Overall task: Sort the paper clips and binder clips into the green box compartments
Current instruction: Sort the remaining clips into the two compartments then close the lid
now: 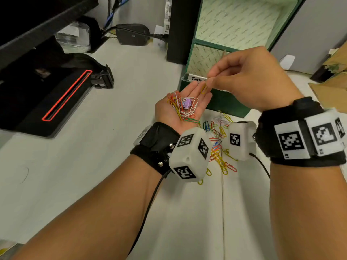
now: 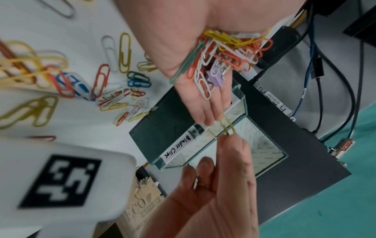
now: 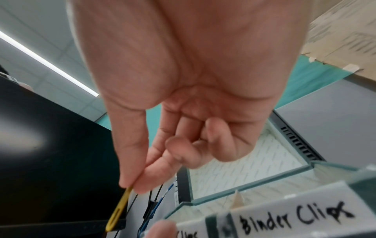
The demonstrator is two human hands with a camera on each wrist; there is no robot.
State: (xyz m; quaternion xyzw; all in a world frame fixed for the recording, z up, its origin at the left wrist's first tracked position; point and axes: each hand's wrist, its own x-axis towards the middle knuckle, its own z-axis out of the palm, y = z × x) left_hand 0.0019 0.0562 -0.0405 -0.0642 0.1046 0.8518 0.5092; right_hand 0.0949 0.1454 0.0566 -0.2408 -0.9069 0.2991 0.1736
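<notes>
Head view: right hand (image 1: 249, 81) pinches yellow paper clip (image 1: 204, 88) above flat left hand (image 1: 183, 107) cradling clips

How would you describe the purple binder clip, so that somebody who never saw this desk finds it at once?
Start at the green box at the back of the white desk; directly before it, the left hand lies open, palm up, with a heap of colored paper clips on it. The purple binder clip sits in that heap. It is the only solid, blocky piece among thin wire loops.
</notes>
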